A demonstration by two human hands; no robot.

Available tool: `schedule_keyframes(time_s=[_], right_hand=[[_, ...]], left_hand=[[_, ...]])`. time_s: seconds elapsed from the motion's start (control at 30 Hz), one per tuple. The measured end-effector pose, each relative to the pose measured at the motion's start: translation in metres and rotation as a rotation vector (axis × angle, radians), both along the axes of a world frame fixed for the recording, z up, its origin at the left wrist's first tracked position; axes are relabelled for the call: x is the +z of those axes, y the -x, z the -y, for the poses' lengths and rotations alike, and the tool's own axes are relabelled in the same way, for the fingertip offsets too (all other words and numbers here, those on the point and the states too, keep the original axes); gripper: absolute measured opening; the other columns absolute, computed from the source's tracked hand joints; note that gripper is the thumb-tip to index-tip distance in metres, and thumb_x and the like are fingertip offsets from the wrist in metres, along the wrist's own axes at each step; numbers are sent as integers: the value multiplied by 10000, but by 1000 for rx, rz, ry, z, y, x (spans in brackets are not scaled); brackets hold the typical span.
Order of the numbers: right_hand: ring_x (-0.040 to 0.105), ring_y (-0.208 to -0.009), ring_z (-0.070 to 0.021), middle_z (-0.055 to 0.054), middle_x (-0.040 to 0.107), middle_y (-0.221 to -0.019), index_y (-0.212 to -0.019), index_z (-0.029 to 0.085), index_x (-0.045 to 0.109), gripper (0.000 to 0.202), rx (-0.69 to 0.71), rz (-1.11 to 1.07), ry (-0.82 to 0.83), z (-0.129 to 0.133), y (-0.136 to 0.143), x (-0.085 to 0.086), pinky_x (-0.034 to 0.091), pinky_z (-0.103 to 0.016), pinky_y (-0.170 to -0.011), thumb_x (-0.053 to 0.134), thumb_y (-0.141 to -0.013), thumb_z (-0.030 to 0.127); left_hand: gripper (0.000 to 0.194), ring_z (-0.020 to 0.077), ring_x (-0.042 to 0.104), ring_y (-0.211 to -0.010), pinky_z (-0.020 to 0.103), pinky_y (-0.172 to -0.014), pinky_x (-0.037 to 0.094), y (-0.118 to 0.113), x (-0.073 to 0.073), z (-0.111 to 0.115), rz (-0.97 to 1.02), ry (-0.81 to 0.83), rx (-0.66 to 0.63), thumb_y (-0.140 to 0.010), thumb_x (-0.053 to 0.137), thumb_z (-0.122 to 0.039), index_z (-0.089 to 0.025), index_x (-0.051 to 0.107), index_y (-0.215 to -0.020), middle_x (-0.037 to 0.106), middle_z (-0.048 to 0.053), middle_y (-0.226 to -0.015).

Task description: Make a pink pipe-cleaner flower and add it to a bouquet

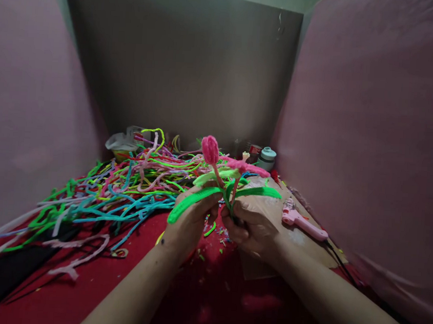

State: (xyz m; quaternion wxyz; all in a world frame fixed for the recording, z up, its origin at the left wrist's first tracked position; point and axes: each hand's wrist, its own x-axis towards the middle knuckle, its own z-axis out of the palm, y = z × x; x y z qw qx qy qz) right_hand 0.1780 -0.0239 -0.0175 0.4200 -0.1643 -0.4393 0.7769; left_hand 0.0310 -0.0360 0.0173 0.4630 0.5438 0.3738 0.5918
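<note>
A pipe-cleaner flower stands upright between my two hands, with a closed pink bud [210, 150] on the left stem and an open pink bloom [243, 166] on the right one. Long green leaves [192, 204] arch out to both sides from the base. My right hand [247, 227] pinches the base of the stems. The fingers of my left hand [194, 217] are closed around the left leaf near where it joins the stems; their tips are partly hidden behind the green.
A large tangle of coloured pipe cleaners [135, 176] covers the left and back. On the right, a pink glue gun [304, 222] lies on a brown board [321, 254]. Behind stands a pale blue lidded jar [267, 158]. Small clippings litter the red cloth [135, 284].
</note>
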Motion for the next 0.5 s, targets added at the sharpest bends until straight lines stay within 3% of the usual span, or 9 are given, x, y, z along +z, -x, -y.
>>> schedule_keyframes(time_s=[0.13, 0.27, 0.37, 0.5], right_hand=[[219, -327, -19, 69, 430, -468, -793, 139, 596, 311, 29, 16, 18, 1, -1, 4, 195, -166, -335, 606, -784, 450], [276, -362, -16, 63, 454, -516, -776, 138, 594, 290, -50, 31, -20, 3, 0, 5, 185, -166, -357, 716, -687, 386], [279, -363, -22, 62, 429, -477, -712, 123, 588, 186, -147, 77, -96, 5, 4, 3, 172, -184, -365, 683, -723, 282], [268, -349, -26, 69, 414, -452, -642, 146, 532, 195, -272, 77, -88, 7, 11, 2, 151, -195, -361, 652, -732, 269]], left_hand=[[294, 62, 363, -446, 207, -442, 318, -3, 8, 1, 102, 10, -174, -715, 657, -312, -164, 493, -522, 430, -50, -482], [197, 63, 398, -437, 199, -416, 324, -5, 5, -1, 141, -15, -129, -654, 713, -306, -166, 578, -620, 476, -55, -492], [192, 51, 396, -412, 185, -390, 318, -4, -2, -5, 163, 33, -99, -595, 753, -271, -169, 620, -688, 506, -63, -514], [181, 54, 412, -397, 190, -382, 316, -6, -2, -6, 127, 19, -81, -619, 737, -279, -159, 609, -665, 523, -52, -516]])
